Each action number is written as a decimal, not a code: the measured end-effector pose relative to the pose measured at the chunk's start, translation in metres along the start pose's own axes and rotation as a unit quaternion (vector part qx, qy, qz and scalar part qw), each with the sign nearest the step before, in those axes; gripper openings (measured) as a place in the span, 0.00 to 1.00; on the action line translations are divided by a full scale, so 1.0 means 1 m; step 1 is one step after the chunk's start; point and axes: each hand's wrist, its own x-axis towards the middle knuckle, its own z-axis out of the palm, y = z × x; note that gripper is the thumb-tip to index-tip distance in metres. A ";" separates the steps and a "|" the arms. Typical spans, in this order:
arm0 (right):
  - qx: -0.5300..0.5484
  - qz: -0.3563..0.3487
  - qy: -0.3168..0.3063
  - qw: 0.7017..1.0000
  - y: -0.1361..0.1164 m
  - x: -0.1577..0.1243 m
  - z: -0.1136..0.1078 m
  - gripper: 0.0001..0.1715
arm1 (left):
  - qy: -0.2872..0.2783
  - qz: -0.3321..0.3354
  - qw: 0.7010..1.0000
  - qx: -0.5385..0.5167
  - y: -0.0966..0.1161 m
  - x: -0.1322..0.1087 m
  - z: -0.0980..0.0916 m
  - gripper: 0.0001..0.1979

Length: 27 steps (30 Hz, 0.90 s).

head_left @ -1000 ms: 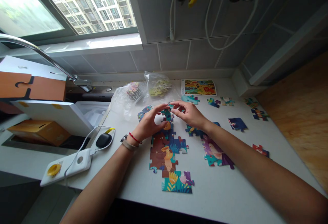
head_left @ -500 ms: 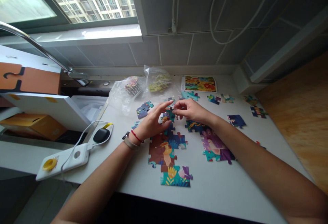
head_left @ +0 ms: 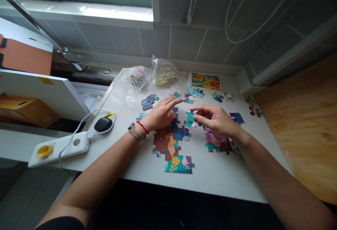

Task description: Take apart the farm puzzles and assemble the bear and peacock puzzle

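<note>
A partly joined jigsaw cluster (head_left: 170, 144) with brown, blue and teal pieces lies on the white counter (head_left: 218, 177). My left hand (head_left: 160, 114) rests flat on its upper end, fingers stretched out. To the right, my right hand (head_left: 216, 119) pinches a teal puzzle piece (head_left: 189, 118) between thumb and fingers, just beside the cluster. A second joined group, purple and teal (head_left: 217, 141), lies under my right wrist. Loose pieces (head_left: 149, 101) are scattered toward the back of the counter.
Two clear bags of pieces (head_left: 147, 79) and a reference picture (head_left: 204, 81) lie near the tiled wall. At left are a white device with a cable (head_left: 60, 147), a black pod (head_left: 103, 124), boxes (head_left: 31, 82) and a tap (head_left: 39, 30). A wooden surface (head_left: 302, 117) borders the right.
My right hand has drawn back to the right and nearer with the teal piece, away from the cluster's top. My left hand has flattened onto the cluster. The camera has tilted down.
</note>
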 end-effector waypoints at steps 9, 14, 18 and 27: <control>0.030 0.055 0.353 0.934 0.039 -0.084 0.002 0.23 | 0.009 0.032 0.999 -0.007 -0.005 0.002 0.005 0.25; -0.039 0.004 0.493 0.869 0.062 -0.123 0.027 0.22 | 0.136 -0.065 0.988 -0.039 -0.011 0.002 -0.002 0.25; -0.211 -0.097 0.498 0.835 0.065 -0.132 0.045 0.15 | 0.326 -0.193 0.905 -0.191 -0.023 0.006 -0.010 0.20; -0.154 -0.063 0.426 0.889 0.059 -0.134 0.047 0.13 | 0.365 -0.221 0.854 -0.299 0.015 -0.007 -0.040 0.16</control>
